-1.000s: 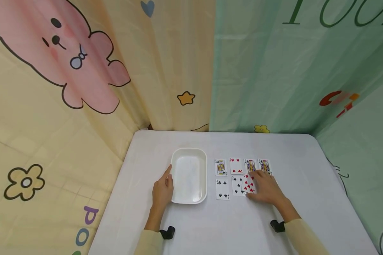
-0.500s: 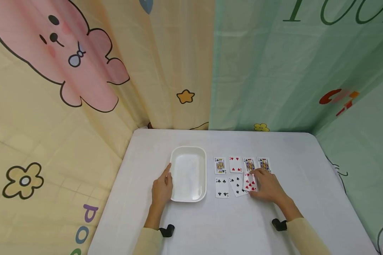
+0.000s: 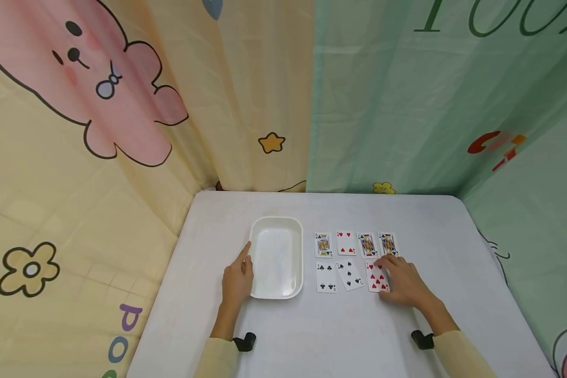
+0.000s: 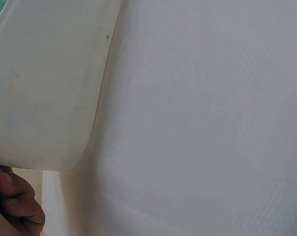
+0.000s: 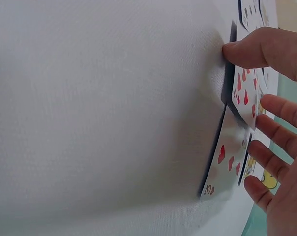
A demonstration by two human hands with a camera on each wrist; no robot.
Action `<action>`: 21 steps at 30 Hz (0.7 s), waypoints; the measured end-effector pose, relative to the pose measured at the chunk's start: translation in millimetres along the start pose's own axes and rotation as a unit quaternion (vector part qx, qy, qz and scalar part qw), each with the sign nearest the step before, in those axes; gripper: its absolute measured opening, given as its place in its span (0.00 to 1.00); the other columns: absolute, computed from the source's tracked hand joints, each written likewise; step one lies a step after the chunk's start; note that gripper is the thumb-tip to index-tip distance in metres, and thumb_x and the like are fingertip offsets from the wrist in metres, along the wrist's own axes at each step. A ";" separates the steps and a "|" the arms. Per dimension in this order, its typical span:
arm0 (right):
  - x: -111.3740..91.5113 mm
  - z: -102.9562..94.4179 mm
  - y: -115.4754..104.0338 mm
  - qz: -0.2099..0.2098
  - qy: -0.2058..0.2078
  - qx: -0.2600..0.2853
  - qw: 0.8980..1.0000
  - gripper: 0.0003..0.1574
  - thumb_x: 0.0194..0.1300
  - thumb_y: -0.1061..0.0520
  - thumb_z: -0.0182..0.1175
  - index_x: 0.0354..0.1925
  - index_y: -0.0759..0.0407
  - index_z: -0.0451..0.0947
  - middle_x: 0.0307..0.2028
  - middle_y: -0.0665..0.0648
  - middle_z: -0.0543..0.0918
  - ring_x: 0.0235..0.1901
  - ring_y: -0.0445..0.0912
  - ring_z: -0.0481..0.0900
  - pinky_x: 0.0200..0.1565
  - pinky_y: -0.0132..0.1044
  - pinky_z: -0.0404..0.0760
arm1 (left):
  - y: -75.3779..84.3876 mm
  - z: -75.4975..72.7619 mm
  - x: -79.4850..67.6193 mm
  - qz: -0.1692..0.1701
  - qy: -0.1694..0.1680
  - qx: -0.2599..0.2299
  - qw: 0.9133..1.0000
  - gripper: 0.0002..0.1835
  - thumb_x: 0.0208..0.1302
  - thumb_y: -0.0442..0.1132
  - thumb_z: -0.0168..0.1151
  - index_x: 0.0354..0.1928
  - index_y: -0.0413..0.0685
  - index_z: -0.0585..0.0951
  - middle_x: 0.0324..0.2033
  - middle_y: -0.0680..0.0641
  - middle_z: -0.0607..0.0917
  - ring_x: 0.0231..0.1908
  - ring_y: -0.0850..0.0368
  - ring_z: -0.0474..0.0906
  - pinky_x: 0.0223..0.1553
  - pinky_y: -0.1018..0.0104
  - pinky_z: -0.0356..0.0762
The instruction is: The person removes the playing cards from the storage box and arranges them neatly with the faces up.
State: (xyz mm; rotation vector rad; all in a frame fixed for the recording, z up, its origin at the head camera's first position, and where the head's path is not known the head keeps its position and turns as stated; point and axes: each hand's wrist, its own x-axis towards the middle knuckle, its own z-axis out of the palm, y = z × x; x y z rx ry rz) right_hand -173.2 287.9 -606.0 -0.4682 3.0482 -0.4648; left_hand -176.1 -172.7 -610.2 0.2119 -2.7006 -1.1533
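Observation:
My right hand (image 3: 403, 283) holds a playing card with several red hearts (image 3: 377, 277) by its edges, thumb at the near end and index finger at the far end. In the right wrist view this hearts card (image 5: 244, 88) is tilted, its near edge off the cloth. Beneath the spread fingers (image 5: 274, 160) lies another hearts card (image 5: 224, 167), hidden by the hand in the head view. My left hand (image 3: 237, 281) rests against the left side of a white tray (image 3: 300, 262), index finger straight along its rim. The left wrist view shows the tray's outer wall (image 4: 50, 88) and some bent fingers (image 4: 20, 201).
Behind the held card is a row with a king of clubs (image 3: 323, 245), a hearts card (image 3: 346, 243) and two more face cards (image 3: 367, 245). A clubs card (image 3: 326, 277) and a slanted spades card (image 3: 349, 275) lie nearer. Curtains border the white table (image 3: 331, 336).
My right hand has slid the hearts card to the right, off the spades card. The spades card has turned to a slant. My left hand stays at the tray.

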 end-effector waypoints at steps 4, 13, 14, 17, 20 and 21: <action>-2.1 1.1 0.8 -0.001 0.003 0.005 1.000 0.45 0.42 0.46 0.79 0.60 0.54 0.77 0.62 0.62 0.78 0.59 0.62 0.75 0.52 0.63 0.72 | -0.1 0.3 0.7 0.000 -0.003 0.002 1.000 0.24 0.80 0.44 0.51 0.74 0.64 0.72 0.13 0.54 0.67 0.14 0.63 0.56 0.17 0.69 0.56; -19.5 5.9 -1.6 0.025 0.027 0.044 0.998 0.42 0.54 0.43 0.77 0.63 0.56 0.76 0.63 0.64 0.77 0.62 0.62 0.73 0.57 0.63 0.69 | -8.1 -4.3 -7.3 0.002 -0.021 0.013 1.000 0.25 0.80 0.48 0.51 0.75 0.64 0.71 0.15 0.54 0.68 0.14 0.62 0.57 0.18 0.68 0.58; -24.1 6.1 -2.5 0.032 0.030 0.051 0.998 0.42 0.55 0.42 0.77 0.63 0.56 0.76 0.64 0.64 0.76 0.63 0.62 0.73 0.58 0.63 0.69 | -9.2 -6.3 -9.4 -0.006 -0.033 0.013 0.999 0.26 0.80 0.51 0.51 0.76 0.65 0.69 0.15 0.53 0.69 0.15 0.61 0.59 0.19 0.68 0.59; -38.2 4.9 -5.2 0.045 0.044 0.061 0.996 0.42 0.57 0.41 0.76 0.64 0.57 0.75 0.64 0.64 0.76 0.63 0.62 0.72 0.60 0.64 0.68 | -13.0 -13.8 -15.8 -0.034 -0.070 0.017 0.997 0.31 0.79 0.61 0.47 0.79 0.66 0.63 0.18 0.53 0.73 0.18 0.59 0.64 0.22 0.65 0.63; -52.1 0.7 -7.5 0.046 0.079 0.066 0.994 0.41 0.58 0.43 0.75 0.63 0.60 0.75 0.64 0.65 0.76 0.63 0.63 0.71 0.59 0.66 0.68 | -18.1 -23.9 -21.6 -0.053 -0.093 0.035 0.994 0.36 0.78 0.68 0.41 0.81 0.65 0.59 0.21 0.52 0.75 0.21 0.57 0.67 0.24 0.64 0.65; -56.6 -1.3 -8.0 0.044 0.094 0.065 0.992 0.41 0.58 0.44 0.75 0.63 0.61 0.75 0.63 0.65 0.76 0.63 0.63 0.72 0.58 0.67 0.68 | -20.0 -28.0 -23.3 -0.053 -0.094 0.045 0.993 0.37 0.77 0.69 0.39 0.81 0.63 0.60 0.22 0.52 0.75 0.21 0.57 0.67 0.24 0.63 0.65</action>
